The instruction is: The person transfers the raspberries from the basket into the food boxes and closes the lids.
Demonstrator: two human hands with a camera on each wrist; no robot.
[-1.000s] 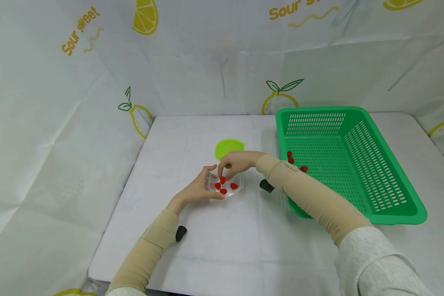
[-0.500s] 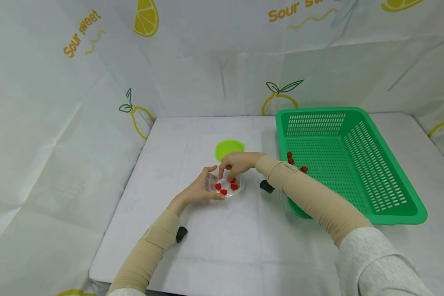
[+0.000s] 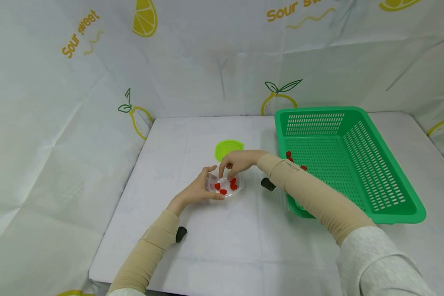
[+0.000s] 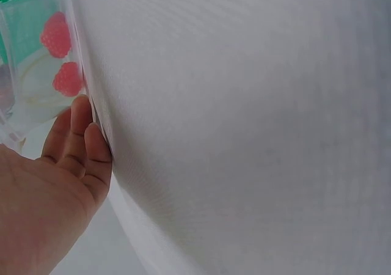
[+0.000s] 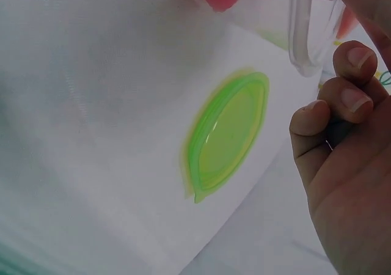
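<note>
White table (image 3: 222,250): clear plastic bowl (image 3: 225,184) left, four red raspberries (image 3: 223,192) inside; green perforated plastic basket (image 3: 329,160) right, more raspberries (image 3: 288,154) by its left wall. Left hand (image 3: 197,189) curved round bowl's left side, gripping it. Right hand (image 3: 240,160) angled down into bowl, fingers bent; cannot tell whether raspberry is pinched. Lime-green plastic lid (image 3: 227,148) beyond.

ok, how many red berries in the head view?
7 visible: four red berries in the clear container (one left, one nearest, two right), three at left in the green basket. The right forearm may hide more.
</note>
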